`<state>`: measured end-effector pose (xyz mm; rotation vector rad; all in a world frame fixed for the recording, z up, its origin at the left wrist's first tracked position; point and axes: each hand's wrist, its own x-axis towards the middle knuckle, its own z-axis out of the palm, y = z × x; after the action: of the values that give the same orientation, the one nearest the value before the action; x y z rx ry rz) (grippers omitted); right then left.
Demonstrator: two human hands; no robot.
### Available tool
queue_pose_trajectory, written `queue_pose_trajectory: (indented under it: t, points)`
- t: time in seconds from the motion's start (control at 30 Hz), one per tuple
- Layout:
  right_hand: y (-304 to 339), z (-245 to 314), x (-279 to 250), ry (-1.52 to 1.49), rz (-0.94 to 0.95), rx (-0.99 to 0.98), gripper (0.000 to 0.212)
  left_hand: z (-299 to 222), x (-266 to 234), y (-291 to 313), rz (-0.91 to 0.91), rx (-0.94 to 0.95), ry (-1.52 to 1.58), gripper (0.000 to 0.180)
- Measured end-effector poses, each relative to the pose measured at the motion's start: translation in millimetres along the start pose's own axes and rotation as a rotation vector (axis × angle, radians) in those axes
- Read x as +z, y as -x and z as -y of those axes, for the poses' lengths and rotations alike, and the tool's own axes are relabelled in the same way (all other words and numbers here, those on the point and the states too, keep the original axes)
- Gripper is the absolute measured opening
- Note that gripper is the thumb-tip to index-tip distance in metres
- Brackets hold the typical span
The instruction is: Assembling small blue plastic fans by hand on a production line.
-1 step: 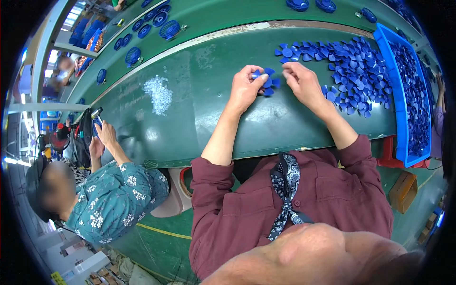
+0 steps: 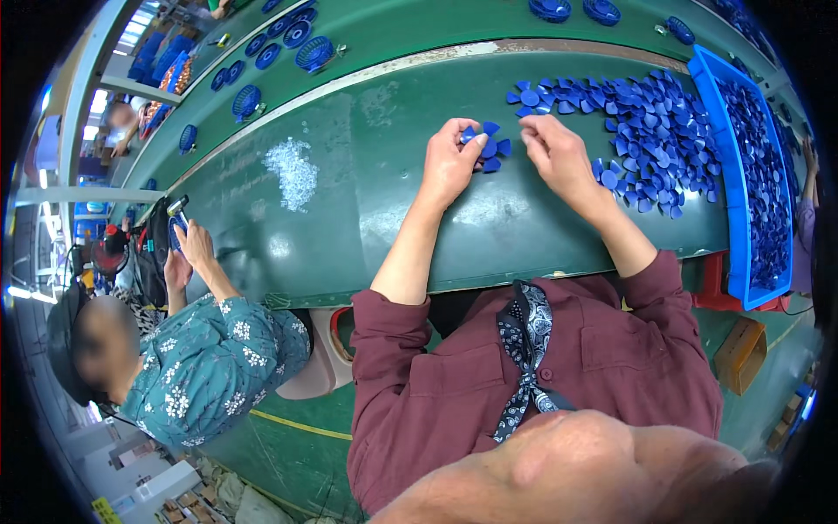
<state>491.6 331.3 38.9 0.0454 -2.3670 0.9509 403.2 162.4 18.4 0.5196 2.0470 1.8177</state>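
Observation:
My left hand (image 2: 449, 162) is closed on a small blue fan blade (image 2: 491, 148), thumb pressed over its hub and several blades jutting out to the right. My right hand (image 2: 556, 153) hovers just right of that fan blade, apart from it, fingers curled in toward the thumb; whatever may be between its fingertips is hidden. Beyond and to the right of my right hand spreads a large pile of loose blue fan blades (image 2: 659, 131) on the green table (image 2: 419, 249).
A blue crate (image 2: 738, 188) full of fan blades stands at the right. Small clear pieces (image 2: 291, 175) lie in a heap to the left. Blue fan grilles (image 2: 314, 54) sit on a green belt (image 2: 384, 39) beyond the table. A co-worker (image 2: 205, 358) sits at my left, holding a tool.
The fan blade in my left hand has turned slightly. On the belt the fan grilles have shifted a little to the right. Both hands stay almost in place.

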Motion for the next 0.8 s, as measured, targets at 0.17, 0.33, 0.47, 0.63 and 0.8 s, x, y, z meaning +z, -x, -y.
queue_pose_trajectory:
  t: [0.17,0.33,0.47,0.63,0.8]
  points:
    - [9.0,22.6,11.5,0.166,0.206,-0.108,0.040,4.8,5.8,1.2,0.129,0.113,0.063,0.036]
    - [10.8,10.7,18.8,0.011,0.214,0.018,0.031,-3.0,0.6,3.5,0.214,0.107,0.027,0.040]
    - [20.4,0.0,27.6,-0.349,0.123,0.204,0.029,-25.0,-5.3,12.8,0.046,-0.089,0.160,0.036]
    - [21.2,5.1,29.4,-0.422,0.153,0.200,0.029,-42.1,-50.0,-11.9,-0.039,0.063,-0.141,0.036]
    - [21.3,4.1,28.2,-0.417,0.192,0.128,0.027,-11.7,-174.5,-108.2,-0.454,0.139,-0.813,0.041]
